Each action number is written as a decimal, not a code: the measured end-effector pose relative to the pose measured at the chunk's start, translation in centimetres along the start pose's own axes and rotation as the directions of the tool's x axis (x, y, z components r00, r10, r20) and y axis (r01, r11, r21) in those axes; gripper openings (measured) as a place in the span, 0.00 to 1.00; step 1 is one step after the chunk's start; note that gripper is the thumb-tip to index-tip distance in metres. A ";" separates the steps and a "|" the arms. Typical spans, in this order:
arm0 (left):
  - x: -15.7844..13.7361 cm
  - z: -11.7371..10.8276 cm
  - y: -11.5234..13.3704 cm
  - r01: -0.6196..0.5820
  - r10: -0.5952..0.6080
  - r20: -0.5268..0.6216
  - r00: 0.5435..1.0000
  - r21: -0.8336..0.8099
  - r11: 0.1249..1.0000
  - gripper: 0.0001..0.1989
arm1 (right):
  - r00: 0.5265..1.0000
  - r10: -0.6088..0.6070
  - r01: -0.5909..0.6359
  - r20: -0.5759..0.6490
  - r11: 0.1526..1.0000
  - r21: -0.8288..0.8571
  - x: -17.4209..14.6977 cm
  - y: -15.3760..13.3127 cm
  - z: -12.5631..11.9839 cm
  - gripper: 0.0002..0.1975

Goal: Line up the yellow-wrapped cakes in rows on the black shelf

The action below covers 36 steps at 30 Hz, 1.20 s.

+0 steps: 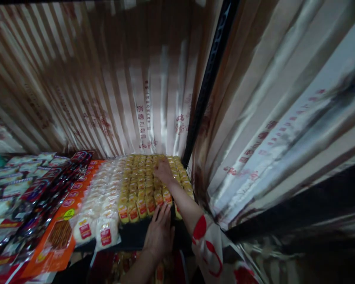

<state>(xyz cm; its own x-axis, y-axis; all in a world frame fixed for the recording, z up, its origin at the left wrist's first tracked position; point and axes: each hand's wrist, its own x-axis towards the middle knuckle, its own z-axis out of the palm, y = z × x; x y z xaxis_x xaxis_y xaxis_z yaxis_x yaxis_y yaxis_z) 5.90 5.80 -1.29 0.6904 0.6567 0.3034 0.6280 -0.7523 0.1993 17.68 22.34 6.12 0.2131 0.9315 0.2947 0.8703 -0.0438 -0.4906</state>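
Note:
Rows of small yellow snack packs (136, 185) in clear wrappers with red-orange labels are stacked on a dark shelf. My left hand (160, 228) lies at the front of these rows, fingers stretched out, fingertips touching the lower front packs. Farther back, my right hand (163, 171) reaches over the top of the stack. Its fingers are curled down against the packs, and whatever lies inside them is hidden. A gap shows in the front row beside my right forearm.
White round packs (105, 234) in clear wrap stand left of the yellow ones. Beyond them lie an orange bag (62, 232) and several dark packets (44, 201). A black post (207, 86) rises at the back right corner, between pleated printed sheets (162, 110).

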 end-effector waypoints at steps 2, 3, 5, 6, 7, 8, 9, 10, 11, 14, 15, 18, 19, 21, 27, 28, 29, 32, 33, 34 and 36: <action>0.0 -0.1 0.0 -0.006 0.006 -0.002 1.000 -0.002 1.000 0.26 | 0.996 -0.027 0.033 -0.085 0.996 0.078 -1.6 -0.2 -0.3 0.22; 0.0 -0.2 0.0 -0.012 0.012 0.000 1.000 -0.004 1.000 0.26 | 0.990 -0.035 0.054 -0.137 0.989 0.135 -2.8 -0.3 -0.5 0.22; 0.0 -0.2 0.0 -0.013 0.013 0.005 1.000 -0.007 1.000 0.24 | 0.970 -0.039 0.102 -0.239 0.961 0.256 -5.9 -0.5 -1.0 0.21; 0.0 -0.2 0.0 -0.014 0.014 0.007 1.000 -0.008 1.000 0.24 | 0.958 -0.028 0.118 -0.284 0.944 0.307 -7.7 -0.5 -1.4 0.21; 0.0 -0.2 0.0 -0.022 0.022 0.011 1.000 -0.005 1.000 0.23 | 0.944 -0.006 0.125 -0.330 0.932 0.340 -9.7 -0.4 -1.7 0.21; 0.0 -0.2 -0.1 -0.036 0.035 0.016 0.999 0.003 0.999 0.23 | 0.929 0.015 0.129 -0.370 0.924 0.361 -11.8 -0.2 -2.1 0.20; -0.1 -0.2 -0.1 -0.050 0.050 0.021 0.999 0.016 0.999 0.24 | 0.910 0.043 0.124 -0.412 0.921 0.369 -13.9 0.1 -2.4 0.19; -0.1 -0.2 -0.2 -0.065 0.064 0.028 0.998 0.033 0.997 0.25 | 0.901 0.055 0.119 -0.431 0.923 0.366 -15.9 0.5 -2.7 0.19; -0.1 -0.2 -0.2 -0.074 0.072 0.033 0.997 0.053 0.996 0.25 | 0.895 0.051 0.121 -0.444 0.928 0.352 -17.8 1.0 -2.9 0.18; -0.3 -0.1 -0.2 -0.057 0.055 0.023 0.998 0.094 0.994 0.24 | 0.882 -0.029 0.164 -0.471 0.955 0.249 -22.0 3.0 -2.7 0.18; -0.3 -0.1 -0.2 -0.052 0.051 0.012 0.999 0.099 0.994 0.24 | 0.888 -0.045 0.158 -0.458 0.965 0.211 -22.8 3.7 -2.5 0.18; -0.4 -0.1 -0.2 -0.056 0.058 -0.017 0.998 0.098 0.994 0.23 | 0.915 -0.055 0.115 -0.400 0.985 0.127 -24.2 5.0 -1.6 0.19; -0.5 -0.1 -0.1 -0.059 0.061 -0.022 0.998 0.099 0.993 0.23 | 0.922 -0.053 0.102 -0.382 0.989 0.110 -24.3 5.2 -1.3 0.20; -0.5 -0.3 -0.1 -0.063 0.065 -0.020 0.998 0.104 0.993 0.23 | 0.933 -0.049 0.082 -0.355 0.994 0.078 -24.3 5.3 -0.8 0.21; -0.5 -0.5 -0.1 -0.070 0.070 0.006 0.998 0.123 0.990 0.23 | 0.946 -0.029 0.033 -0.322 0.999 0.009 -23.5 5.1 0.1 0.22; -0.5 -0.4 -0.1 -0.070 0.070 0.005 0.998 0.126 0.989 0.23 | 0.946 -0.024 0.029 -0.323 1.000 0.011 -23.3 5.1 0.2 0.23; -0.5 -0.4 -0.1 -0.070 0.070 0.002 0.998 0.130 0.989 0.24 | 0.946 -0.021 0.028 -0.324 0.999 0.016 -23.1 5.1 0.2 0.23; -0.5 -0.2 -0.2 -0.073 0.075 -0.009 0.997 0.142 0.987 0.24 | 0.945 -0.027 0.043 -0.325 0.998 0.042 -22.4 5.2 0.4 0.24; -0.5 -0.2 -0.2 -0.075 0.077 -0.010 0.997 0.146 0.986 0.23 | 0.945 -0.028 0.047 -0.325 0.997 0.053 -22.2 5.2 0.5 0.24; -0.5 -0.1 -0.2 -0.078 0.080 -0.011 0.997 0.147 0.986 0.23 | 0.945 -0.026 0.049 -0.325 0.997 0.064 -22.0 5.2 0.5 0.24; -0.6 -0.1 -0.3 -0.083 0.085 -0.011 0.996 0.144 0.986 0.23 | 0.943 -0.021 0.052 -0.332 0.995 0.085 -21.7 5.2 0.5 0.26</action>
<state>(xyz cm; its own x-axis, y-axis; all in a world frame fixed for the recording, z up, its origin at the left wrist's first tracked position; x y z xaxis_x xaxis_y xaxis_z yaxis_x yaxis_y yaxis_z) 5.32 5.63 -1.45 0.7374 0.5896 0.3295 0.6139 -0.7885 0.0369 17.35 2.09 -3.27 0.3304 0.7594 0.5604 0.8394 0.0350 -0.5423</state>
